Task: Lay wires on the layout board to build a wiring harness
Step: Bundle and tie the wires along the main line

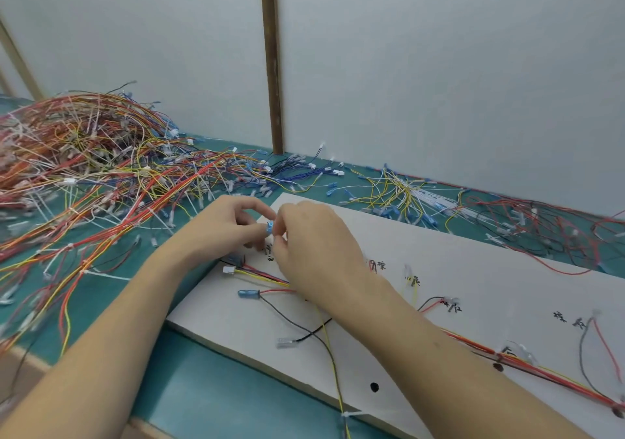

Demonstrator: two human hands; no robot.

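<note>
Blue plastic shows between the two hands: a small blue connector point(269, 227) is pinched by the fingertips of the left hand point(225, 223) and the right hand point(313, 245), both with fingers curled in around it, above the far left corner of the white layout board point(473, 289). Most of the connector is covered by the fingers, and which wire it belongs to cannot be made out. The board lies on the teal worktop point(189, 381); its right end is cut off by the frame. On it lie red, yellow and black wires point(527, 364), partly hidden under the right forearm, with a blue terminal point(248, 293) near the board's left edge. The handwritten labels on the board are too blurred to read. A tangled wire pile point(88, 154) fills the worktop's far left corner, and looser wires point(399, 191) run along its far edge.
</note>
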